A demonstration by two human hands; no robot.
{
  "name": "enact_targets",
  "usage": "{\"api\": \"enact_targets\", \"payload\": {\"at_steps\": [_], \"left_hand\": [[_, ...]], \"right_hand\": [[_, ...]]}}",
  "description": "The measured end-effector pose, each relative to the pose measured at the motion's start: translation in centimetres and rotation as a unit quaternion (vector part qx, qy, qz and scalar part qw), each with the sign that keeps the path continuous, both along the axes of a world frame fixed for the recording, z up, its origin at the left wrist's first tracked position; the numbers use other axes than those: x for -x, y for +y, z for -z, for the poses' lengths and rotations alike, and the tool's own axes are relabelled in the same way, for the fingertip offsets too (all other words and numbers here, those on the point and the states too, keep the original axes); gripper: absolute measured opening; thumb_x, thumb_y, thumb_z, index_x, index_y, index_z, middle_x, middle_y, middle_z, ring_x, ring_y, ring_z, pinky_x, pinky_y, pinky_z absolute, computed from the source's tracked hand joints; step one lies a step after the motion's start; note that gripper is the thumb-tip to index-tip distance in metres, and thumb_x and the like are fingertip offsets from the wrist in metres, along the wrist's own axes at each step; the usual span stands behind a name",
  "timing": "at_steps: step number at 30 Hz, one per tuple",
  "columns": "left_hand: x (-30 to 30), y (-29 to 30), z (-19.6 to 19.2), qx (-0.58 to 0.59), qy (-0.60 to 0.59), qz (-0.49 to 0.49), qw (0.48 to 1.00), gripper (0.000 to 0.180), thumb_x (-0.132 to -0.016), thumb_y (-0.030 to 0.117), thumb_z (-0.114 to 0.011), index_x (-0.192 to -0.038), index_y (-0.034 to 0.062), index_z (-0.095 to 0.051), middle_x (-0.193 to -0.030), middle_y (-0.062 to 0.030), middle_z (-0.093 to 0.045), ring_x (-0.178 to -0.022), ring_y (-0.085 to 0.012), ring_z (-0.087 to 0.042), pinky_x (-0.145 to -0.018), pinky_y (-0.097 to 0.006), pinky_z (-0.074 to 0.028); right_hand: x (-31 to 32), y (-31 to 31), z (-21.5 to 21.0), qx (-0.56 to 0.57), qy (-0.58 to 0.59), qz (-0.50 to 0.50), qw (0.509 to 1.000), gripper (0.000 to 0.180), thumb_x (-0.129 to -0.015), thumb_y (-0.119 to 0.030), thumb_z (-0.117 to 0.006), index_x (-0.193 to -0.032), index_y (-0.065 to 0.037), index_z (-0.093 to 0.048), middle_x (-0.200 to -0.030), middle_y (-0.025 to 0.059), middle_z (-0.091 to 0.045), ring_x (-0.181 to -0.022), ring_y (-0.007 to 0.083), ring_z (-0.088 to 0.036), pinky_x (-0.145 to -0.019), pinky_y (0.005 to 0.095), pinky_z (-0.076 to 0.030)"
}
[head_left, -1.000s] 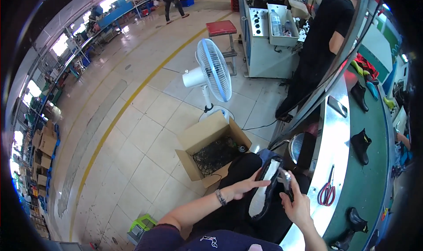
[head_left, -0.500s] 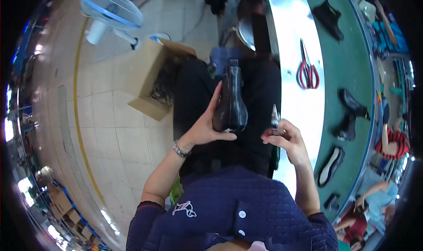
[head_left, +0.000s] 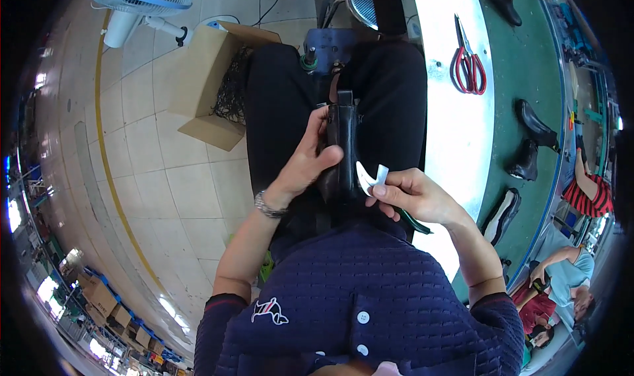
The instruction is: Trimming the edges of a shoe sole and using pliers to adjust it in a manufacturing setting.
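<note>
A glossy black boot [head_left: 346,145] is held over the lap, between the thighs of the black trousers [head_left: 389,92], with its tab end pointed away from the body. It is gripped from its left side by the left hand [head_left: 305,161], the thumb being laid toward the upper. A green-handled tool [head_left: 364,180] with a pale, curved metal head is clasped in the right hand [head_left: 422,194]. The hands are kept apart, each closed on its own thing. Whether the boot is touched by the tool's tip cannot be told.

The upper could be scratched or nicked if the pointed tip were pressed sideways into it. The left thumb could be jabbed if the tip were let slip across the boot, since the two are placed near each other. The boot could be rolled, as it seems to be steadied by one hand only. The red-handled scissors [head_left: 470,72] on the metal table [head_left: 456,151] could be knocked if the right hand were swung forward and outward.
</note>
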State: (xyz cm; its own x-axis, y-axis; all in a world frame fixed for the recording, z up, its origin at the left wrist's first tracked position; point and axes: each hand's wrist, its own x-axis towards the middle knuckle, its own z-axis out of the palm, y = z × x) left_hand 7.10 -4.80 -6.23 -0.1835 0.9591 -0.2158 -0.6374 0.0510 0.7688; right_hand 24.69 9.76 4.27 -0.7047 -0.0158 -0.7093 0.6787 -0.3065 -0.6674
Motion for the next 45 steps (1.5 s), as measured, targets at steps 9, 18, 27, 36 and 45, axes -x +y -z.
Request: {"api": "enact_targets", "payload": {"at_steps": [9,18,27,36,45], "left_hand": [[-1.8,2.1,-3.7,0.106,0.084,-0.05,0.989,0.058,-0.081,0.039,-0.078,-0.117,0.0105,-0.042,-0.1,-0.0009,-0.05,-0.09,-0.0099,-0.048,-0.08,-0.026,-0.044],[-0.2,3.1,2.1,0.086,0.016,-0.054,0.995,0.073,-0.085,0.061,-0.064,-0.132,0.0088,-0.042,-0.104,-0.0042,-0.056,-0.092,-0.0138,-0.054,-0.088,-0.029,-0.045],[0.8,4.6,4.6,0.04,-0.301,0.105,0.947,0.068,-0.096,0.066,-0.028,-0.114,0.0057,-0.054,-0.092,-0.0131,-0.061,-0.088,-0.0275,-0.06,-0.081,-0.037,-0.049],[1.1,11.7,-4.5,-0.161,-0.403,0.159,0.887,0.076,-0.091,0.073,-0.033,-0.109,0.0015,-0.05,-0.082,-0.0119,-0.056,-0.084,-0.0284,-0.058,-0.091,-0.043,-0.04],[1.9,10.5,-1.7,0.081,0.094,-0.159,0.98,0.047,-0.105,0.038,-0.039,-0.14,0.0071,-0.035,-0.135,-0.0139,-0.047,-0.112,-0.026,-0.057,-0.094,-0.037,-0.047]], "right_hand": [[0.8,1.1,-2.1,-0.081,-0.055,-0.159,0.982,0.059,-0.097,-0.048,-0.053,-0.063,-0.002,-0.063,-0.05,0.0052,-0.055,-0.045,0.0165,-0.057,-0.047,0.0305,-0.043],[0.5,1.2,-1.8,-0.243,-0.011,-0.135,0.961,0.054,-0.096,-0.043,-0.056,-0.07,0.003,-0.067,-0.056,0.0137,-0.061,-0.053,0.0262,-0.064,-0.053,0.0356,-0.048],[-10.7,3.6,6.5,-0.634,-0.275,0.059,0.72,0.033,-0.091,-0.014,-0.056,-0.123,-0.005,-0.055,-0.107,0.0218,-0.061,-0.096,0.0381,-0.062,-0.078,0.0472,-0.052],[-4.8,4.2,1.0,-0.386,0.334,0.054,0.858,0.076,-0.072,-0.035,-0.083,-0.126,0.006,-0.05,-0.124,0.0202,-0.054,-0.118,0.0362,-0.051,-0.1,0.0419,-0.042],[-6.2,4.5,1.5,-0.14,0.198,0.423,0.873,0.027,-0.082,-0.012,-0.077,-0.105,0.001,-0.07,-0.094,0.0009,-0.069,-0.085,0.0054,-0.059,-0.078,0.0227,-0.047]]}}
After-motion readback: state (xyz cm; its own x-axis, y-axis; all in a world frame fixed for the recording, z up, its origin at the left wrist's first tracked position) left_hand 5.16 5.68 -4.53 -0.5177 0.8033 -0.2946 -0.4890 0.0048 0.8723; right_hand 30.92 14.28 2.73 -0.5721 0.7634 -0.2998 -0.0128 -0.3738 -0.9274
